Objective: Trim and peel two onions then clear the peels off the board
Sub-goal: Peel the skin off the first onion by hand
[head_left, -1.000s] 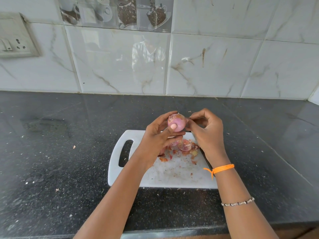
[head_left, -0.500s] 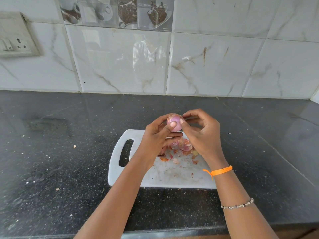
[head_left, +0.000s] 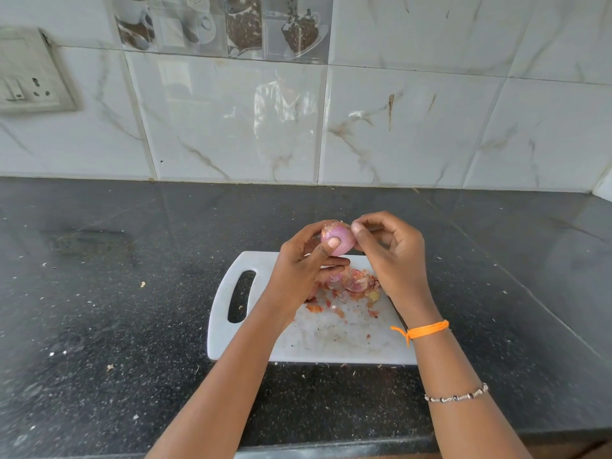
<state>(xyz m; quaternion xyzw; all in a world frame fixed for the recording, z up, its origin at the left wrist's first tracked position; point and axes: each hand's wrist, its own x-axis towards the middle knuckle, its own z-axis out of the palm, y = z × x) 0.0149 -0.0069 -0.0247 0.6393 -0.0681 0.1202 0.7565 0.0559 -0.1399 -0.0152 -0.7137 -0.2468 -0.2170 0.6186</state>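
Both hands have shifted only slightly since a second ago. Left hand (head_left: pixel 303 260) grips the onion (head_left: pixel 338 239) above the board's (head_left: pixel 331 346) far edge; right hand (head_left: pixel 390 250), fingers curled, pinches at its right side. Peels (head_left: pixel 351 286) lie beneath.

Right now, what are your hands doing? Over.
Left hand grips onion. Right hand picks at its skin. Peels litter board.

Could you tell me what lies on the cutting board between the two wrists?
In the head view, a pile of onion peels lies on the white cutting board between them.
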